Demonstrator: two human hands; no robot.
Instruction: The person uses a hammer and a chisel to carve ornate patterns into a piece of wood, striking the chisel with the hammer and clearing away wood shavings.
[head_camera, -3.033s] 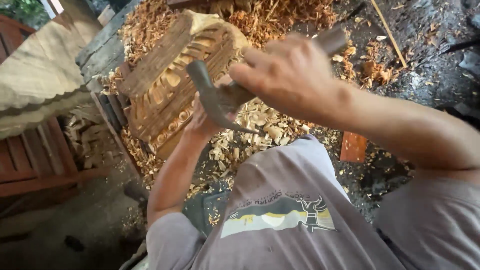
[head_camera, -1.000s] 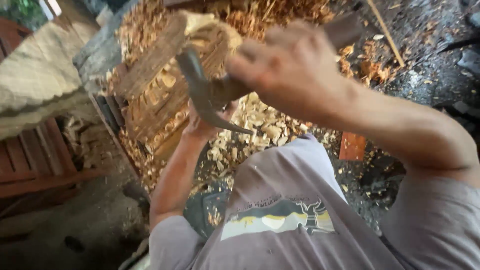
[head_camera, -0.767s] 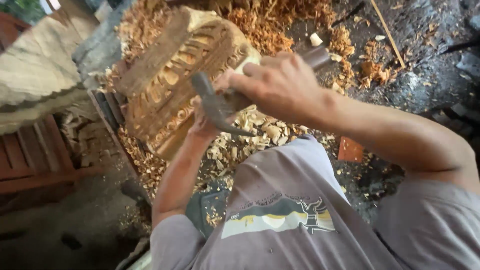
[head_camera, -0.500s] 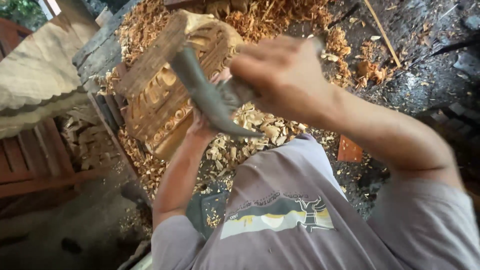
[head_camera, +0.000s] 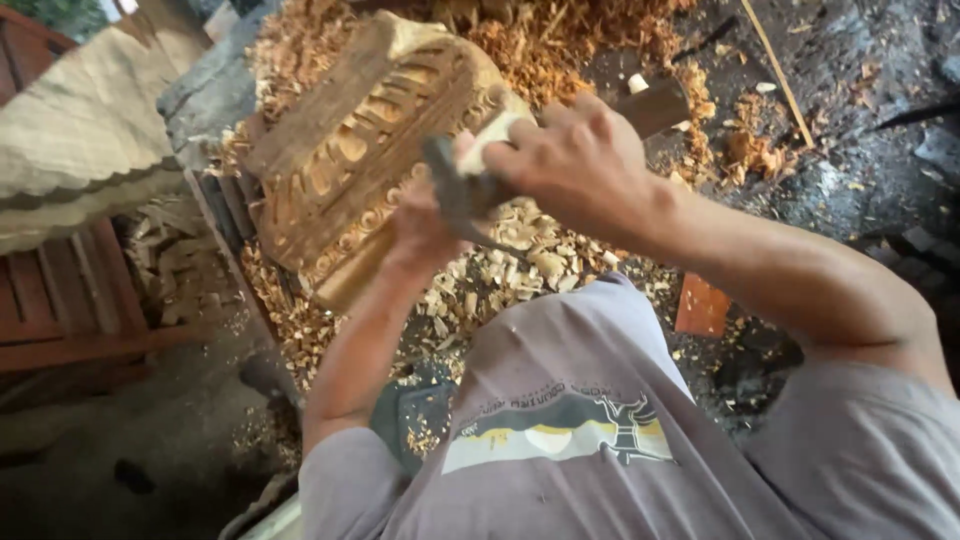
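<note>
Dropping from its raised position half a second ago, the adze (head_camera: 452, 200) is gripped tight by the right hand (head_camera: 575, 165) at the carved block (head_camera: 365, 150), braced at 10 o'clock by the closed left hand (head_camera: 425, 225) amid wood chips (head_camera: 520, 260); another cut is judged landing.

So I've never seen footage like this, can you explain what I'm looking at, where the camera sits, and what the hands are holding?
The camera sits on a person's head and looks down over their grey printed shirt. These are bare hands, not a machine. The right hand grips a curved dark metal blade with a pale wooden handle. The left hand rests against a large carved block of light brown wood, which stands tilted. Pale wood chips cover the dark ground. A reddish slatted wooden frame lies to the left.
</note>
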